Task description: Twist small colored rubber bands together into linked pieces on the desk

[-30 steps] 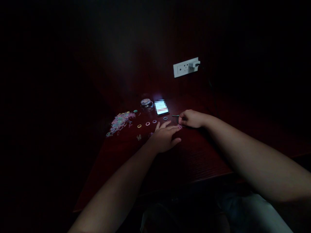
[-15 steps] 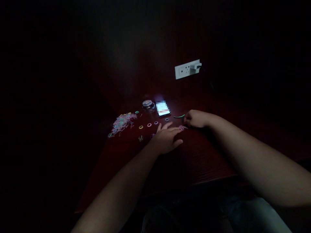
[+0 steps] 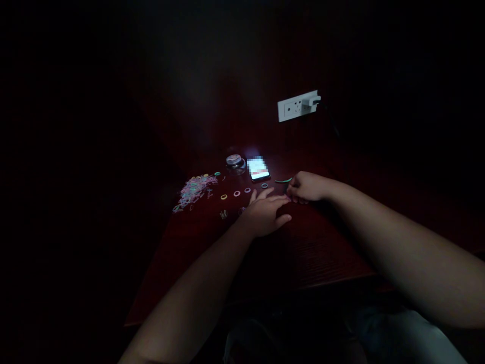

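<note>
My left hand [image 3: 264, 215] lies over the dark red table with its fingers spread, its fingertips at a few small pink bands [image 3: 288, 198]. Right beside those fingertips is my right hand [image 3: 305, 188], bent down with its fingers pinched together over the same pink bands. What sits in the pinch is hidden. A thin green strip [image 3: 282, 180] lies just behind the right hand's fingers. Single ring-shaped elastic bands lie in a loose row: yellow [image 3: 224, 196], pink [image 3: 237, 193], purple [image 3: 247, 190] and grey-blue [image 3: 264, 185]. Purple bands [image 3: 242, 211] are partly covered by my left hand.
A heap of many-coloured small bands [image 3: 195, 190] spreads over the table's left side. Behind the row stand a round lidded container [image 3: 235, 162] and a lit phone [image 3: 258, 168]. A wall socket [image 3: 298, 106] holds a plugged-in charger. Pale bands [image 3: 224, 215] lie nearer me.
My right hand has shifted slightly toward my left fingertips and now covers most of the pink bands. The left hand stays spread. The whole view has shifted a little.
</note>
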Tool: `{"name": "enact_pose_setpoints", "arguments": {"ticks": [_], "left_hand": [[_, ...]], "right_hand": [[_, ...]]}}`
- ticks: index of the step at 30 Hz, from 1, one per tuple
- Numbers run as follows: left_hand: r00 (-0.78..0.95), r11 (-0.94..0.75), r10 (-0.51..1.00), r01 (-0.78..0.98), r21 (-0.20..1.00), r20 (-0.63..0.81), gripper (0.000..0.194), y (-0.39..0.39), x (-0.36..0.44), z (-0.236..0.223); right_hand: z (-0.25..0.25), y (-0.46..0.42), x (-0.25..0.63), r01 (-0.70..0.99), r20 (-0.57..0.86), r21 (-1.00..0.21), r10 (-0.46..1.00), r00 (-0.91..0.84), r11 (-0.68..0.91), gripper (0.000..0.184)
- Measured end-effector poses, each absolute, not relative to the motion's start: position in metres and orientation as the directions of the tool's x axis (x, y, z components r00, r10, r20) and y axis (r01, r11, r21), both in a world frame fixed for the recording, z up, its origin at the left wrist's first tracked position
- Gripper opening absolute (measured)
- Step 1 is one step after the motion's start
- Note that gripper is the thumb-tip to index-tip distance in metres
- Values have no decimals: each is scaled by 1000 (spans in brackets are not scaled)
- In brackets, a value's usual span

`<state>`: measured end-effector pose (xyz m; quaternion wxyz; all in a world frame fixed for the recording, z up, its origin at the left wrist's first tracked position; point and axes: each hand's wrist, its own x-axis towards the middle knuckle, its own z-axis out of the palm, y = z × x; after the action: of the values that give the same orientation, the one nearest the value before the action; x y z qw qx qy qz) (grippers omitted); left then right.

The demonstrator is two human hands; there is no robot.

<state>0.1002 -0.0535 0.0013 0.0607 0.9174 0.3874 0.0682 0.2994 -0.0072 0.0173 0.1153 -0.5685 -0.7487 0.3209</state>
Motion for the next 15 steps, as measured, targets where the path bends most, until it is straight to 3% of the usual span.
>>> {"name": "enact_pose_setpoints", "arguments": {"ticks": [7,15], "left_hand": [[689,-691,720,705,160,75,51,-53,98,2],[697,-700,713,700,143,78,52,-53,98,0]], "right_hand": [[16,-3,306,860,-164,-489,954,-253,144,26],[18,-9,303,838,-142,-452,902,-407,307,25]]}}
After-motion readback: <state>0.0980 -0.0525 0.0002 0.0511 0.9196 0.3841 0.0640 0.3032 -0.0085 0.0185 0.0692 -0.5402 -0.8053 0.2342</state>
